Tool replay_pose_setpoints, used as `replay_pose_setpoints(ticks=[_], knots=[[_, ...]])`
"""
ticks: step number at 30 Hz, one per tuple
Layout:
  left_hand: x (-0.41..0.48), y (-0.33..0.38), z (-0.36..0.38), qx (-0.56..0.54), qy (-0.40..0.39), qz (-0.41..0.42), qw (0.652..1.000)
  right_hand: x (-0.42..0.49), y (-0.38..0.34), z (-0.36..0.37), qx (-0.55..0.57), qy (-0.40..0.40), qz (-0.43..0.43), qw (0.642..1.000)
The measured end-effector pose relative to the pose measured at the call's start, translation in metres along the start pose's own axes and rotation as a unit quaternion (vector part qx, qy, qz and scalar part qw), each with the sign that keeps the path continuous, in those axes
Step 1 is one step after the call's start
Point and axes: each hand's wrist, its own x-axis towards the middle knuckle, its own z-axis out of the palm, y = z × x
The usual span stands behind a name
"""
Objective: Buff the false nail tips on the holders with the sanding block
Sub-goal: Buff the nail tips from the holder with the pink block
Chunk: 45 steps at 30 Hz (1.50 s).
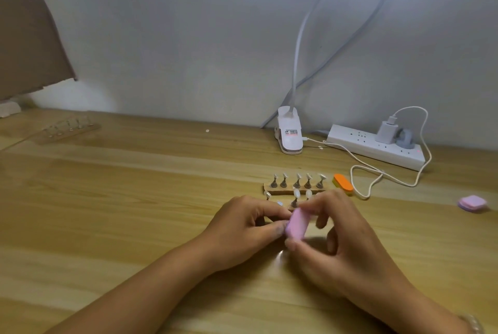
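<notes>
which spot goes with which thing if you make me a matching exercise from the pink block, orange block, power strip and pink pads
Things
1. pink sanding block
2. orange block
3. power strip
4. pink pads

Places
a. against the wall, white charger plugged in
b. alone at the far right of the table
c. gripped by the right hand
d. just right of the back row of nail holders

Pairs: 1-c, 2-d, 3-a, 4-b

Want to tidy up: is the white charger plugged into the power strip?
Plugged in: the white charger sits upright in the power strip's socket.
</notes>
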Motion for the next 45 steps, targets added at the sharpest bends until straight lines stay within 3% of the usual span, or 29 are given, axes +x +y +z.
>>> replay_pose_setpoints(ticks=[2,6,10,13,18,22,26,30,34,38,42,45], knots=[[0.0,0.0,-0.001,0.008,0.003,0.002,1.0,0.002,0.003,-0.002,0.013,0.033,0.033,0.999],[0.001,0.002,-0.001,0.011,0.0,0.006,1.0,-0.001,0.0,0.003,0.014,-0.008,-0.002,1.0],[0.0,0.004,0.0,0.02,0.007,-0.004,1.0,0.002,0.008,-0.003,0.046,0.029,0.06,0.997],[0.0,0.004,0.0,0.02,0.009,-0.016,1.0,0.0,0.002,0.0,0.026,0.002,0.013,1.0],[0.0,0.007,-0.001,0.024,-0.008,-0.016,1.0,0.002,0.004,-0.003,0.008,0.029,0.029,0.999],[0.0,0.007,0.0,0.049,-0.005,-0.023,0.999,0.001,-0.001,-0.001,-0.001,-0.002,-0.018,1.0],[0.0,0.007,0.0,0.047,-0.005,-0.022,0.999,0.003,0.005,-0.004,0.004,0.032,0.026,0.999],[-0.001,0.008,0.0,0.039,-0.007,-0.024,0.999,0.001,0.002,-0.001,-0.011,0.007,-0.017,1.0],[0.001,0.01,-0.001,0.034,-0.004,-0.016,0.999,0.004,0.007,-0.002,0.033,0.034,0.035,0.998],[0.001,0.011,0.0,0.033,0.0,-0.019,0.999,-0.001,0.003,0.001,-0.008,0.002,-0.029,1.0],[0.001,0.01,0.0,0.033,-0.001,-0.019,0.999,0.002,0.005,-0.002,0.007,0.02,0.017,1.0],[0.0,0.008,0.0,0.029,-0.005,-0.016,0.999,-0.002,-0.001,0.001,-0.041,-0.008,-0.054,0.998]])
